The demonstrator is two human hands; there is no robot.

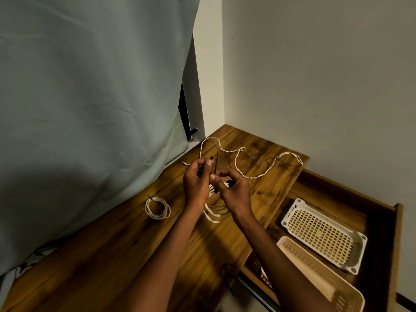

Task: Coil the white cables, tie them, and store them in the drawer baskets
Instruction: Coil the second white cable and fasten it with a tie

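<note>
Both hands' fingers pinching black tie (215,170) over coiled cable (213,212), open drawer (382,212) at tabletop edge (290,199)

1. In front of me is a wooden top (126,255), running back into the corner of the walls.
2. A tied white coil (157,208) lies flat on it to my left, near the grey cloth (90,109) that hangs down to the top's far-left edge.
3. A loose white cable (256,163) snakes across the far end, from the corner towards the right edge.
4. A small white scrap (185,163) lies near the cloth, just left of my hands.
5. A black tie (227,272) lies at the near right edge, part of it hanging over.
6. White loops (213,213) rest on the top under my wrists.
</note>
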